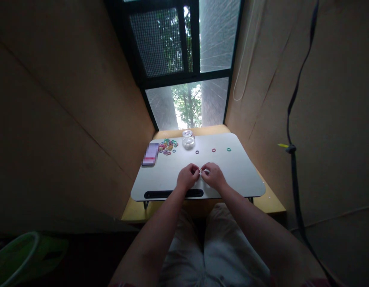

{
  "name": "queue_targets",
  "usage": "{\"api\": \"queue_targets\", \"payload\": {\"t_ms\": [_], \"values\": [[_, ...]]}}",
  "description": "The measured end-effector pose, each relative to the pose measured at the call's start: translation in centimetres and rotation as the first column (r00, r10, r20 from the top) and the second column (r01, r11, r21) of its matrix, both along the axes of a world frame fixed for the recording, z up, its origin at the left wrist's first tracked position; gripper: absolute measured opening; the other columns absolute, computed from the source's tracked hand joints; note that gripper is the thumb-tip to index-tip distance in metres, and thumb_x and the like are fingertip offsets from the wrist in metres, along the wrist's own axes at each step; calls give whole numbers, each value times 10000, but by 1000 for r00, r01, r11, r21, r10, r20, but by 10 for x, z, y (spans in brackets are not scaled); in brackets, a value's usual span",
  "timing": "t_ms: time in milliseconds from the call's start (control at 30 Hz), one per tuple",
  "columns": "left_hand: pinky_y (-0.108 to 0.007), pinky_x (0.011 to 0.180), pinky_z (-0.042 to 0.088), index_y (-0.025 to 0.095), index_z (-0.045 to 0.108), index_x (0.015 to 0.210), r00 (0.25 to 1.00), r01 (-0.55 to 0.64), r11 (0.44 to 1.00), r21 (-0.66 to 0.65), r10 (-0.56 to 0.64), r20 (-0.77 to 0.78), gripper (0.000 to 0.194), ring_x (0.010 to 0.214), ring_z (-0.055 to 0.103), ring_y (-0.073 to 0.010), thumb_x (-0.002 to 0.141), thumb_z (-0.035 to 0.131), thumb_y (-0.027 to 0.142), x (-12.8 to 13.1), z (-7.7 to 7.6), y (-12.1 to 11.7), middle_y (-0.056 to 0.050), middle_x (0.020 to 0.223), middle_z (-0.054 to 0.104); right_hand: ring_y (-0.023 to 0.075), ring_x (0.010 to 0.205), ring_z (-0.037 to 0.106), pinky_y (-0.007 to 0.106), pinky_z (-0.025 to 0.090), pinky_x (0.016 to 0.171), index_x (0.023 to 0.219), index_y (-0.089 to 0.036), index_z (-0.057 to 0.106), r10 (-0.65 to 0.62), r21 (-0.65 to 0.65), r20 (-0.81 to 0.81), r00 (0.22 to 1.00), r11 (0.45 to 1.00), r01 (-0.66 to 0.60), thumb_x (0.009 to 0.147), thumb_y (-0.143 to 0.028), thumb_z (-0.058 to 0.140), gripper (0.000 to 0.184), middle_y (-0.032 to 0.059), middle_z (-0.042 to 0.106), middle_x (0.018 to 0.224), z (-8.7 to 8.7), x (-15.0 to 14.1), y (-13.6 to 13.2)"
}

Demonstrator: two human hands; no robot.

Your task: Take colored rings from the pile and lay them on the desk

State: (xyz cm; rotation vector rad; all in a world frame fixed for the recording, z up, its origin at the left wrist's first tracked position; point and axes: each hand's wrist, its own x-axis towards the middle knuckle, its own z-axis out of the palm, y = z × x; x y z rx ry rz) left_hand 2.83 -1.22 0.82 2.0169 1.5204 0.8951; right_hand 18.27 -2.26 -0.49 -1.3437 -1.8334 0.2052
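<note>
On the white counter [163,175] before the window [187,105], the left hand [187,176] and right hand [213,174] pinch what looks like a small band [200,170] between them, nearer the front edge, where a light, even fingertip grip should keep it from springing away.

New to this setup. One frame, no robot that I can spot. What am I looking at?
No machine here: a person works with two bare hands, the left and right. The single picture comes from a head-worn camera looking forward and down. On the white, round-cornered table lie a pile of small multicoloured rings, a phone with a blurred screen, a clear round container, and three separate rings: dark purplish, red and green. The fingertips of both hands come together, apparently pinching something too small to identify.
</note>
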Motion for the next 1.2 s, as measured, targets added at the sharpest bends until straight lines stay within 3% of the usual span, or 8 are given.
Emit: {"api": "queue_targets", "payload": {"t_ms": [333, 567, 800, 1200], "values": [[-235, 642, 432, 230, 667, 984, 996, 69, 997, 26, -70, 58, 232, 661, 584, -114, 802, 532, 282, -3, -3, 1, 15, 751, 675, 174, 758, 522, 292, 379, 743, 716, -190, 578, -34, -2, 17, 999, 999, 34, 783, -202, 552, 73, 26, 592, 726, 0, -1, 0], [-258, 799, 467, 222, 684, 990, 990, 95, 991, 89, -104, 100, 242, 874, 615, -145, 800, 535, 235, 0, 1, 0, -25, 978, 696, 170, 759, 531, 285, 381, 740, 745, -192, 590, 34, -21, -6, 999, 999, -34, 770, -209, 558, 44, 24, 613, 767, -1, 2, -1], [-239, 636, 427, 202, 678, 858, 994, 101, 992, 72, -103, 32, 171, 664, 568, -117, 795, 550, 295, -2, -3, 0, -3, 749, 670, 170, 763, 530, 286, 375, 751, 734, -193, 596, 28, -38, 29, 999, 999, -27, 780, -227, 561, 67, 25, 608, 752, -2, 1, 0], [-229, 583, 372, 196, 612, 799, 998, 44, 999, 25, -44, 41, 219, 622, 543, -106, 804, 545, 404, -1, -2, 0, 10, 709, 641, 151, 712, 503, 261, 356, 695, 743, -191, 568, -36, -47, 32, 999, 998, 37, 801, -223, 543, 71, 13, 575, 715, -2, -1, 0]]}}
